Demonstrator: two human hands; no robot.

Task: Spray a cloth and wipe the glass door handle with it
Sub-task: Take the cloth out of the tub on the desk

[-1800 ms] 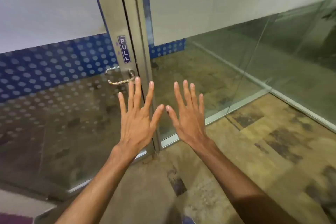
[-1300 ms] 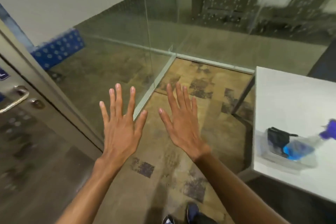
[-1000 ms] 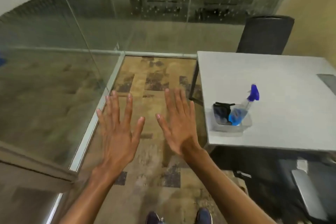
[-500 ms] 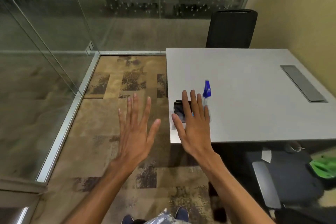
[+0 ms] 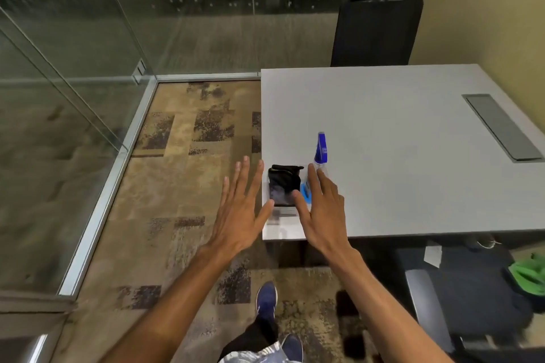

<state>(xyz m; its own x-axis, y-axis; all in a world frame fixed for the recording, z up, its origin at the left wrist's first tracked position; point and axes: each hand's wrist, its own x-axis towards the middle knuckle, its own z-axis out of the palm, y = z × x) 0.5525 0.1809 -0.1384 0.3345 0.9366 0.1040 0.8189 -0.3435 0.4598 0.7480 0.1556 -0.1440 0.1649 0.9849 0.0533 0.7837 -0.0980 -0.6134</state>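
A black cloth [image 5: 283,183] lies folded in a clear plastic tray [image 5: 283,216] at the near left corner of the grey table [image 5: 398,132]. A spray bottle [image 5: 321,148] with a blue nozzle and blue liquid lies in the same tray, to the right of the cloth. My right hand [image 5: 321,209] hovers over the tray with spread fingers and covers part of the bottle. My left hand [image 5: 241,209] is open just left of the table's edge, level with the tray. Neither hand holds anything. The door handle is out of view.
Glass walls [image 5: 73,97] with a metal floor rail run along the left and back. A black chair [image 5: 377,29] stands behind the table, and a cable flap [image 5: 501,127] is set into the table's right side. Under the table lie dark chair parts and something green [image 5: 528,274]. My feet stand on patterned carpet.
My view has swung right from the glass door and its handle to the table. Both open hands have come closer to the tray, the right one now over it.
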